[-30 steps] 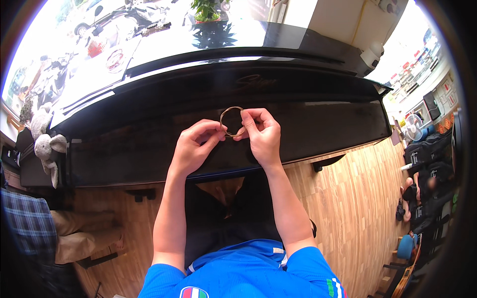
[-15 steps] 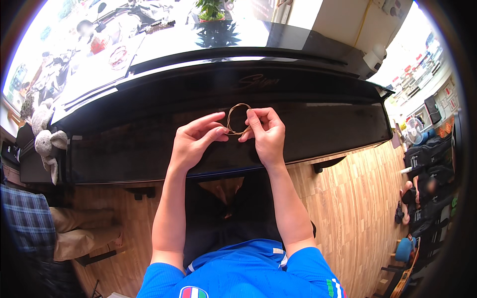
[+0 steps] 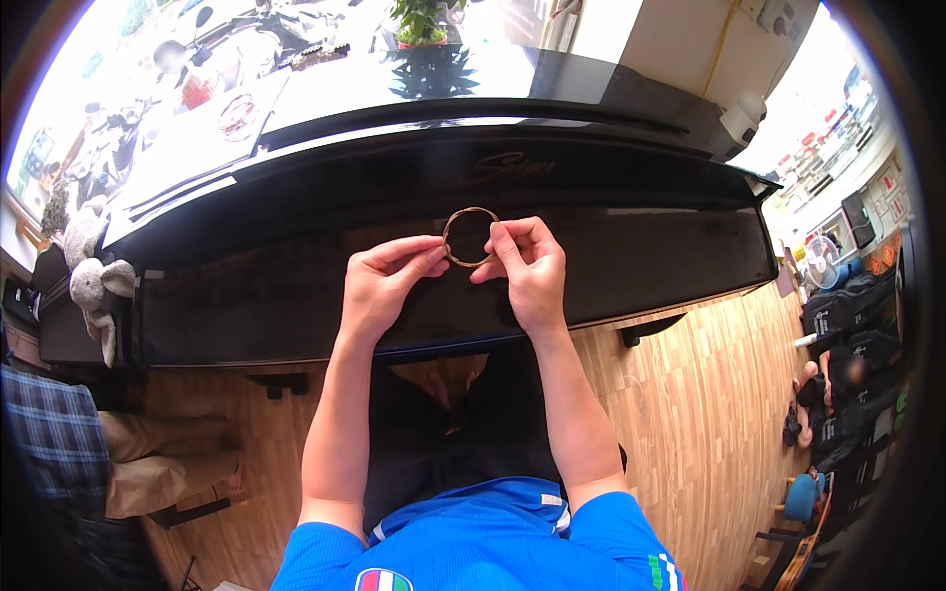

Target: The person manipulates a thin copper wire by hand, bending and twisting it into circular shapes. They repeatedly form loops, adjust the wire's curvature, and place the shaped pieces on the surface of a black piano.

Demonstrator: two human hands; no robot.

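Firstly, at the far left, a person in a blue plaid shirt (image 3: pixel 54 428) and tan trousers (image 3: pixel 168 483) is noted near the piano. Next, a grey plush toy (image 3: pixel 99 284) rests at the left end of the black piano (image 3: pixel 246 305). The left hand (image 3: pixel 382 281) follows, its thumb and forefinger pinched on the left side of a thin brown loop (image 3: pixel 473 208). A potted plant (image 3: pixel 419 34) stands beyond, on the piano's glossy top. The loop is positioned between both hands, in front of the closed lid; the right hand (image 3: pixel 530 276) grips its right side between thumb and fingers. Further right, a white dome-type camera (image 3: pixel 741 118) is recorded, then a fan (image 3: pixel 821 261) and a blue-topped stool (image 3: pixel 803 497).
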